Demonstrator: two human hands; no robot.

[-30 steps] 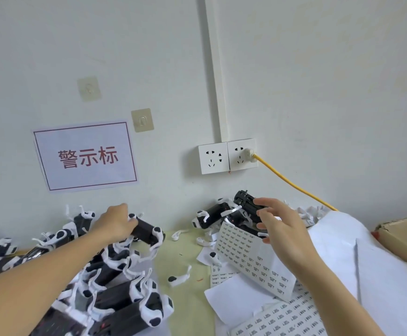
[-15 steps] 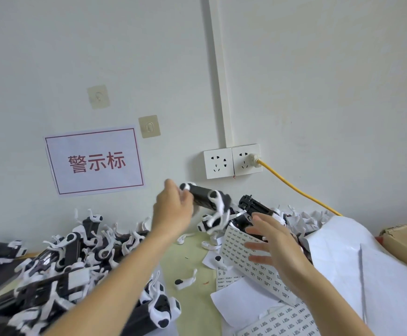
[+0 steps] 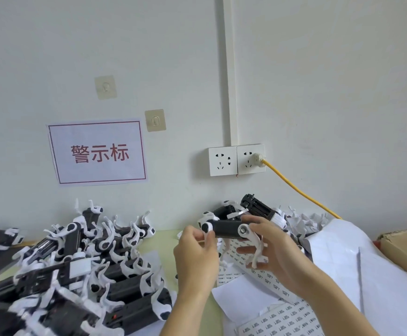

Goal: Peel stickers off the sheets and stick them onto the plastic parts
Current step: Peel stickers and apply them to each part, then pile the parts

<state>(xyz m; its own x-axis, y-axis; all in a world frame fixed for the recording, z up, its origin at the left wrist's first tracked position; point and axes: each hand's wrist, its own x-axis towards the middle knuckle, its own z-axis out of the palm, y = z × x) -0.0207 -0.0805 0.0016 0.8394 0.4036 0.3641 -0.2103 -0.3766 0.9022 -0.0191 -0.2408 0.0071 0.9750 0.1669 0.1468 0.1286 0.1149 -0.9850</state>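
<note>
Black plastic part (image 3: 225, 231) with white clip ends is held up off the table, center frame, long axis near horizontal running 9 to 3 o'clock, tilted slightly down toward 3. A white round cap sits on its 9 o'clock end and a grey hub on its 3 o'clock end, with white hooked arms hanging down toward 6.

Left hand (image 3: 196, 257) pinches the 9 o'clock end, fingers curled round it. Right hand (image 3: 274, 247) grips the 3 o'clock end, thumb on top, fingers spread among the hanging white arms.

Sticker sheets (image 3: 280, 320) lie flat below the hands at 5 o'clock, with blank white paper (image 3: 343, 258) beside them toward 3.

A pile of parts (image 3: 76, 267) fills the 8 o'clock area. A smaller heap (image 3: 258, 209) sits behind the hands at 1 o'clock against the wall. Table (image 3: 163, 243) is pale green. A cardboard box (image 3: 406, 246) is at the 3 o'clock edge.

White wall behind: red-lettered sign (image 3: 97, 151) at 10 o'clock, two adhesive hooks (image 3: 155, 120), double socket (image 3: 236, 160) with a yellow cable (image 3: 299, 190) plugged in.
</note>
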